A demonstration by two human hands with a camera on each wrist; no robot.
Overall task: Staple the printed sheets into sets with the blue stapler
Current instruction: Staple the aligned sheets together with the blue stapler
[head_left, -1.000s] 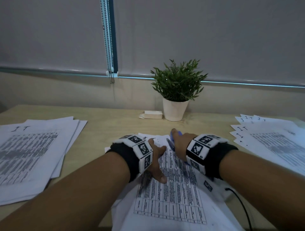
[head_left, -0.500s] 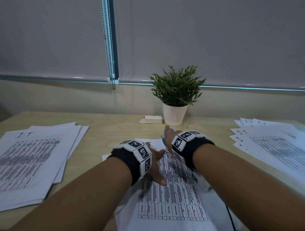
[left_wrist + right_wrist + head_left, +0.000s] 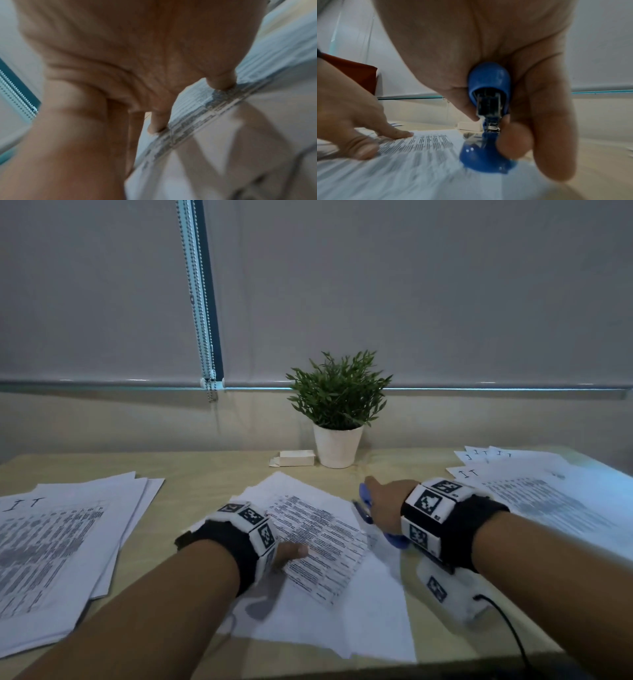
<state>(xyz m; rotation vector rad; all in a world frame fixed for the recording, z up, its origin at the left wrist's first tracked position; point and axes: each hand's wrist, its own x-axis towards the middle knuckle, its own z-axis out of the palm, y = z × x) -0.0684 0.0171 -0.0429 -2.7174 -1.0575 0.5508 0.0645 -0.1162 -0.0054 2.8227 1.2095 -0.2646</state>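
The right hand (image 3: 383,503) grips the small blue plastic stapler (image 3: 488,121) with curled fingers, just to the right of the white printed sheets (image 3: 318,546) that lie in the middle of the light wooden table (image 3: 212,474). The left hand (image 3: 349,121) presses flat on these sheets with straight fingertips (image 3: 157,128). A second stack of printed paper (image 3: 58,542) lies to the left of the middle sheets, and a third one (image 3: 548,491) to their right.

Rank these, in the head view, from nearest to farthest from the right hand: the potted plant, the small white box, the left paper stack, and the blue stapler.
1. Blue stapler: gripped in the right hand.
2. Potted plant: just beyond the hand, by the wall.
3. Small white box: left of the plant's pot.
4. Left paper stack: far across the desk, past the left hand.
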